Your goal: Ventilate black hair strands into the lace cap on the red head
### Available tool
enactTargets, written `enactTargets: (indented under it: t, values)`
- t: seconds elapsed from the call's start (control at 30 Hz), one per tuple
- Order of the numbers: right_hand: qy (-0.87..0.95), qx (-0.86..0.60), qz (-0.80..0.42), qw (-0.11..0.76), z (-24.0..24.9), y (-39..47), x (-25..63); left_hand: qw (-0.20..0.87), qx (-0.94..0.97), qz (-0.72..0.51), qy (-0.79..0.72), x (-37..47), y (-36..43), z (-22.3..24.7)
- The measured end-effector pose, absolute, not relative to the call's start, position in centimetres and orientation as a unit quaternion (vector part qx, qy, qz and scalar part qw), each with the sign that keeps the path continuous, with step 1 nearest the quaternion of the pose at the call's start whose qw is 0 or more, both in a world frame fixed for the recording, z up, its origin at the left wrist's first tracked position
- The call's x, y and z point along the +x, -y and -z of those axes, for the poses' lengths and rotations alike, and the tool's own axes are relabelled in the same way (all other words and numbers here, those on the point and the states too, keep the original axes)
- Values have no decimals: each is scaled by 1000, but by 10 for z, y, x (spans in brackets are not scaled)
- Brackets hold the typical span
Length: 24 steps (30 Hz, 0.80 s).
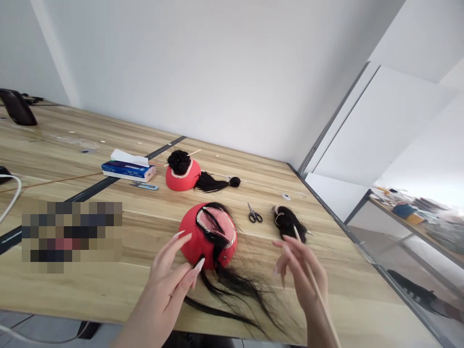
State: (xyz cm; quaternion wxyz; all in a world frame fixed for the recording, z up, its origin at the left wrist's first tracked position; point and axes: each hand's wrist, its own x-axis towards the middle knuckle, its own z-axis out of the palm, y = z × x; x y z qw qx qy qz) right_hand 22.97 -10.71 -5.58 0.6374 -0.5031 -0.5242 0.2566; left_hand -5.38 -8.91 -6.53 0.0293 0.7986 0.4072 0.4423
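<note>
A red dome-shaped block [188,231] sits on the table with a pink mesh cap [220,221] fixed on top and long black hair [250,285] trailing off it towards the front edge. At the block's near side, my left hand [177,275] pinches a strand of black hair between thumb and finger, other fingers raised. To the right of the block and apart from it, my right hand [302,266] grips a thin wooden stick [311,278], which slants up past the fingers. Slight blur covers its fingertips. Behind it lies a black hairpiece [288,222] with a pale edge.
Small black scissors [255,214] lie beyond the block. Farther back are a second red block [181,179] with a hair bun, a tied hair bundle [213,182], blue snips [147,186] and a tissue box [128,170]. A pixelated patch hides the left area.
</note>
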Motion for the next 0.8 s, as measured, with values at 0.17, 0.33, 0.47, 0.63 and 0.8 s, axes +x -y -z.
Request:
enactTargets:
  t: [0.17,0.33,0.47,0.63,0.8]
  values:
    - [672,-474,-318,471,57,140,164,56,827,-422,-366,-44,104,54]
    - [657,-399,-388,508,67,128,136,83,815,-430,-380,-45,108,62]
    - [665,-380,-359,534,67,126,137,139,816,-432,-357,-49,111,61]
    - [693,-409,-349,480,74,123,145,268,794,-466,-282,-42,110,56]
    - [665,-489,-304,476,101,109,173,457,721,-460,-243,-49,95,57]
